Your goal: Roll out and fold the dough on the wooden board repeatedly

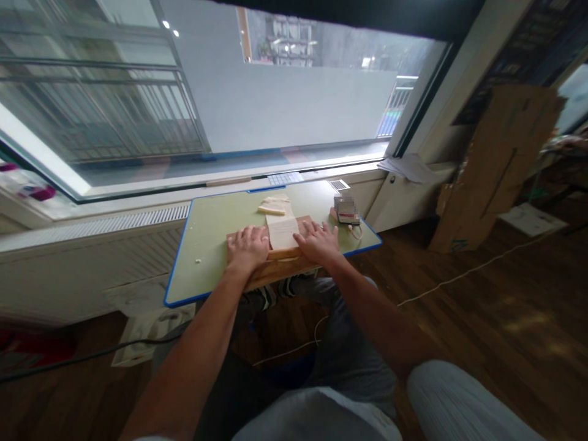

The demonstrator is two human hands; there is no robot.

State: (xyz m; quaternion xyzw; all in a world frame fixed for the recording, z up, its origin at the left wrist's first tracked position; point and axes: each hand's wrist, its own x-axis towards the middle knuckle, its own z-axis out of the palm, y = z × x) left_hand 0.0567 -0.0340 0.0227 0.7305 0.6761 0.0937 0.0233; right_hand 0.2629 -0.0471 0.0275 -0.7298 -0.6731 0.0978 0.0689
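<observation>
My left hand [248, 245] lies palm down on the left part of a brown wooden board [279, 267] at the near edge of the table. On the board's right part rests my right hand [318, 241], also palm down, fingers apart. Between the hands a pale, cloth-like strip [283, 233] lies over the board; the fingers of my right hand reach its edge. Behind it, at the strip's far end, sits a cream folded piece [274, 206], perhaps cloth. Both palms hide part of the board.
The pale green table [202, 236] has a blue rim. A small dark-and-white item with a loop [347, 211], partly blurred, lies at its right side. A window and a radiator [138, 263] stand behind. Cardboard [493, 171] leans at right, and a white cable [459, 278] crosses the floor.
</observation>
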